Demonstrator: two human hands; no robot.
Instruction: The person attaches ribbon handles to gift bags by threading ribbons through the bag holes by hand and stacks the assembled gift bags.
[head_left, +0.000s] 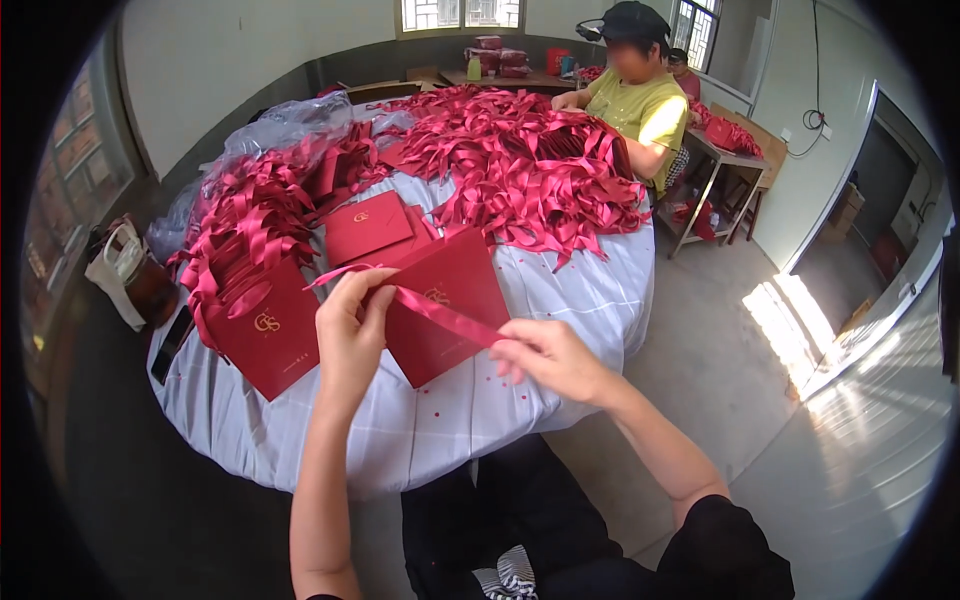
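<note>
A red ribbon (447,317) stretches between my two hands, across the front of a red paper gift bag (462,287) with a gold emblem. Its left end is pinched between the thumb and fingers of my left hand (352,318), near the bag's upper left corner. My right hand (548,357) grips the other end, just past the bag's lower right side. Left of my left hand stands a stack of finished-looking red bags (265,330) with ribbon handles. Flat red bags (368,228) lie behind the one I am working on.
A big heap of red ribbons (540,180) covers the far side of the white-clothed table (590,300). Clear plastic wrap (290,125) lies at the back left. A co-worker in a yellow shirt (635,110) works at the far right. A dark phone (172,345) rests at the left edge.
</note>
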